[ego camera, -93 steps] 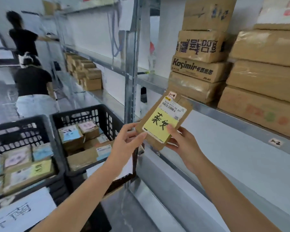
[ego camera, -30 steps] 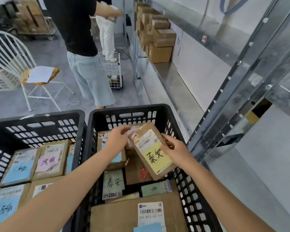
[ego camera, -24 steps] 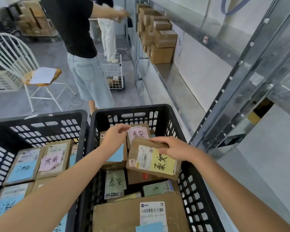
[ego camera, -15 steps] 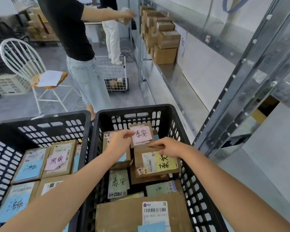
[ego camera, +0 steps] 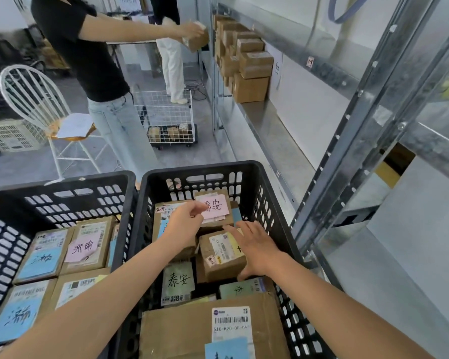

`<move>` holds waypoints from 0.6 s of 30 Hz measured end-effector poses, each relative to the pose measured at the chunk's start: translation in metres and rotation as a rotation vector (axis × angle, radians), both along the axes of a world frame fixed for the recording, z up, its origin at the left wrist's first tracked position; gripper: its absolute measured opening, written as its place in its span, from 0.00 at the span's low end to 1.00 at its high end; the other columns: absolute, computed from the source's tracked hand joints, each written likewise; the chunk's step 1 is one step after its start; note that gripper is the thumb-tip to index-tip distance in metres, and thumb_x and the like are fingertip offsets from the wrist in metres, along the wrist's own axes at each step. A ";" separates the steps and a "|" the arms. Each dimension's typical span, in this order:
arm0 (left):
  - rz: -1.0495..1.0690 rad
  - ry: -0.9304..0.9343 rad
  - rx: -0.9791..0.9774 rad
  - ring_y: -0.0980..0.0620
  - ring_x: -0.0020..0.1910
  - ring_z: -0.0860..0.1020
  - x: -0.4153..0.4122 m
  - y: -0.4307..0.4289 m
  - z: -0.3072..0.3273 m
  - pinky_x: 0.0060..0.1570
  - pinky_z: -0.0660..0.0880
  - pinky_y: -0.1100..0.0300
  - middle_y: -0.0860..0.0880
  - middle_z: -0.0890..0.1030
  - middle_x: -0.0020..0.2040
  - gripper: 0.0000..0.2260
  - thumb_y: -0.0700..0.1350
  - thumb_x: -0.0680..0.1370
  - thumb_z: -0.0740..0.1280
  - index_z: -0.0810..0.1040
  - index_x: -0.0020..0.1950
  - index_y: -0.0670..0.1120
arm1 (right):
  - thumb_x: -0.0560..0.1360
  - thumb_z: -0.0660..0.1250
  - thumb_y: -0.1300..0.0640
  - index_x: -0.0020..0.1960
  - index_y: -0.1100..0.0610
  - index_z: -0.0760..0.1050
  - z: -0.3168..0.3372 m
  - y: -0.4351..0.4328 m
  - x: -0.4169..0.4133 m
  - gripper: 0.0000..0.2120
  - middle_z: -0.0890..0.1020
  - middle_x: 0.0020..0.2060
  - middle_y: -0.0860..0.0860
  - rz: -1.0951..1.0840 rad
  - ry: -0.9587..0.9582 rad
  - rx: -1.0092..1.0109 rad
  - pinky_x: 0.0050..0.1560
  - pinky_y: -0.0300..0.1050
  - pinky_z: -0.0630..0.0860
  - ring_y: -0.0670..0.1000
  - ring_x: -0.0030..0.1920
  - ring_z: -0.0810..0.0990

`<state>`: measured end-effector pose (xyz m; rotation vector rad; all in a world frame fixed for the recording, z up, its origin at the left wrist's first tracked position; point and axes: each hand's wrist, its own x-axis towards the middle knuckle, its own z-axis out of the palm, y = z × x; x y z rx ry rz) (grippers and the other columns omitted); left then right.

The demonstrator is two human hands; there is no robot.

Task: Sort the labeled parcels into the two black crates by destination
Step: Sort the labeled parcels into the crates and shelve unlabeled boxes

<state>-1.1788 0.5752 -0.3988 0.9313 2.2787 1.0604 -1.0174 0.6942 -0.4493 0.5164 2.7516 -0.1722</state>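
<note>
Right crate (ego camera: 257, 174): black, perforated walls; stands touching the left crate, near the metal shelving (ego camera: 368, 104) on the right.
Left crate (ego camera: 62, 182): black, same build; holds flat parcels with blue and pink labels, among them a pink-labeled parcel (ego camera: 84, 248).
Parcel in hand area (ego camera: 218, 257): brown cardboard, white barcode label and yellow label on top; lies inside the right crate, resting on other parcels, tilted slightly.
Right hand (ego camera: 254, 248): fingers spread wide and flat over the right end of this parcel — the palm covers part of the yellow label; nothing is gripped; actual contact cannot be told.
Left hand (ego camera: 186, 220): fingers loosely curled, tips at the edge of the pink label on the far parcel (ego camera: 214, 211); whether they pinch it cannot be told.
Near contents, right crate: a green-labeled parcel (ego camera: 178, 281) and a large carton (ego camera: 213, 330) with a barcode label.
Background, far left: a person in a black top (ego camera: 88, 47) holds a small box toward the shelving — a white chair (ego camera: 36, 99) and a wire cart (ego camera: 166, 117) stand close by.
</note>
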 end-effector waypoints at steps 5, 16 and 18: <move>0.016 -0.004 0.000 0.55 0.62 0.75 -0.009 -0.012 0.002 0.53 0.68 0.69 0.52 0.80 0.60 0.15 0.35 0.80 0.60 0.78 0.62 0.48 | 0.65 0.78 0.46 0.75 0.54 0.55 0.000 0.004 -0.005 0.48 0.63 0.69 0.52 -0.074 0.093 0.105 0.68 0.51 0.66 0.54 0.68 0.65; -0.204 0.171 -0.104 0.54 0.64 0.73 0.004 -0.032 0.032 0.56 0.67 0.67 0.50 0.74 0.69 0.17 0.38 0.80 0.61 0.74 0.68 0.47 | 0.74 0.70 0.42 0.78 0.53 0.53 0.044 -0.018 0.017 0.41 0.61 0.73 0.49 -0.231 0.324 -0.037 0.77 0.51 0.52 0.53 0.75 0.58; -0.243 0.209 -0.103 0.54 0.62 0.74 0.004 -0.038 0.039 0.54 0.66 0.68 0.50 0.73 0.70 0.17 0.39 0.80 0.62 0.72 0.69 0.47 | 0.77 0.67 0.44 0.78 0.54 0.56 0.066 -0.024 0.025 0.36 0.63 0.74 0.50 -0.286 0.369 -0.004 0.78 0.50 0.52 0.52 0.76 0.59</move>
